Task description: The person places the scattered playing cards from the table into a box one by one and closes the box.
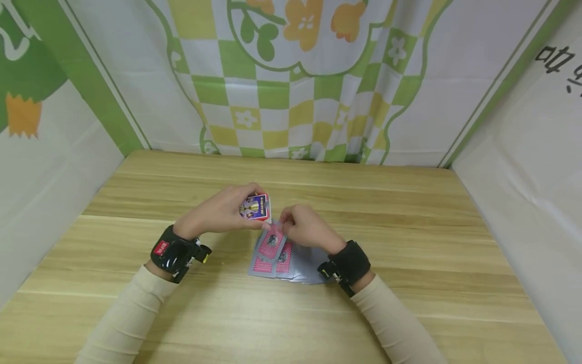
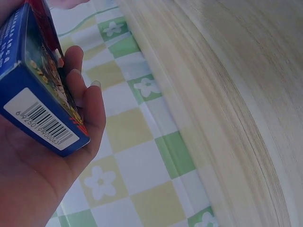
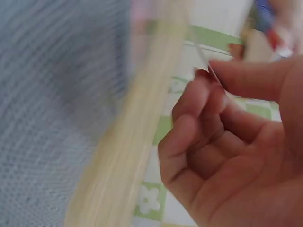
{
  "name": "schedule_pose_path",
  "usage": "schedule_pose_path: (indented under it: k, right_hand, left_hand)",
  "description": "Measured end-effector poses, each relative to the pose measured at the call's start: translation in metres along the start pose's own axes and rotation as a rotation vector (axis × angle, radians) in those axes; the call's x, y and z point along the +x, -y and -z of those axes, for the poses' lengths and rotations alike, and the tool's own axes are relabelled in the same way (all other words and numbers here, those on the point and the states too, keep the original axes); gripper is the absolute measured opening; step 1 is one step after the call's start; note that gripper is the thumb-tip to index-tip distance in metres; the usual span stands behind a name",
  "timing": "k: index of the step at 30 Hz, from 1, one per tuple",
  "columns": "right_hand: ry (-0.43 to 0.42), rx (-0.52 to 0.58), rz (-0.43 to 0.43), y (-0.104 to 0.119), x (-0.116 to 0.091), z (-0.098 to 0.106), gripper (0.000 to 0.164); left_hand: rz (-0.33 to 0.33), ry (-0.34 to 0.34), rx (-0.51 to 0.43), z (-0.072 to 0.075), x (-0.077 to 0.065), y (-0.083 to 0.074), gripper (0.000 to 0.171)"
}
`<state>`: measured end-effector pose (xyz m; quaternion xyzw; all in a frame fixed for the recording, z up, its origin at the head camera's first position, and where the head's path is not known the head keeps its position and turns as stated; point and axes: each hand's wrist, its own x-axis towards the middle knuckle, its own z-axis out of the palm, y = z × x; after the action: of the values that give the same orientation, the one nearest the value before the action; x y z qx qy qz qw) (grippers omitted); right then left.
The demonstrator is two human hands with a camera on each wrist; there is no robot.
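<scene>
My left hand (image 1: 223,210) grips a small playing-card box (image 1: 254,207) between thumb and fingers. The left wrist view shows its blue end with a barcode label (image 2: 43,120). Just right of the box, my right hand (image 1: 310,231) pinches the edge of a playing card (image 1: 271,241) with thumb and fingertips. This card has a pink patterned back with a grey border. It overlaps more cards (image 1: 262,267) lying on the table, their backs up. Beside them, under the right wrist, spreads a shiny grey flat layer (image 1: 309,263).
The wooden table (image 1: 409,217) runs back to a green and yellow checked cloth (image 1: 277,93). White cloth walls (image 1: 514,141) stand at both sides. A blurred grey-blue textured surface (image 3: 57,104) fills the left of the right wrist view.
</scene>
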<state>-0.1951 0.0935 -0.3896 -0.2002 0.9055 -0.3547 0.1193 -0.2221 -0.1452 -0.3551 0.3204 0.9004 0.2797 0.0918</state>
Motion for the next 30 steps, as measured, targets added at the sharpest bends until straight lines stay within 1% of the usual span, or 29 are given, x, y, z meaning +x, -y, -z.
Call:
schedule_pose_path:
  k: [3,7,11,14,16,20,23,27,30]
  right_hand:
    - [-0.041,0.154,-0.020,0.001,-0.001,0.011,0.016]
    - [-0.166,0.309,-0.082,0.004,-0.005,0.028,0.022]
    - [-0.326,0.398,-0.108,0.005,-0.011,0.043,0.023]
    - [-0.396,0.418,-0.106,0.005,-0.013,0.049,0.022]
    - [-0.401,0.438,-0.104,0.006,-0.013,0.050,0.021]
    - [-0.372,0.457,-0.094,0.007,-0.012,0.047,0.020]
    - [-0.367,0.468,-0.091,0.007,-0.011,0.044,0.019]
    - [-0.357,0.486,-0.098,0.010,-0.011,0.041,0.016]
    - [-0.324,0.495,-0.116,0.014,-0.012,0.039,0.013]
  left_hand:
    - [0.002,0.001,-0.006,0.000,0.000,0.001,0.078]
    - [0.009,0.001,-0.005,0.000,0.000,0.001,0.075]
    - [0.019,0.004,0.001,0.000,0.000,0.000,0.072]
    - [0.022,0.002,0.006,0.000,0.000,0.000,0.072]
    - [0.021,-0.001,0.004,-0.001,0.000,0.000,0.071]
    - [0.003,-0.002,-0.003,-0.002,0.001,-0.001,0.071]
    - [-0.004,-0.002,-0.012,-0.003,0.001,-0.001,0.071]
    - [0.004,-0.013,-0.009,-0.002,0.001,-0.002,0.072]
    - [0.018,-0.028,0.006,-0.001,0.001,-0.002,0.072]
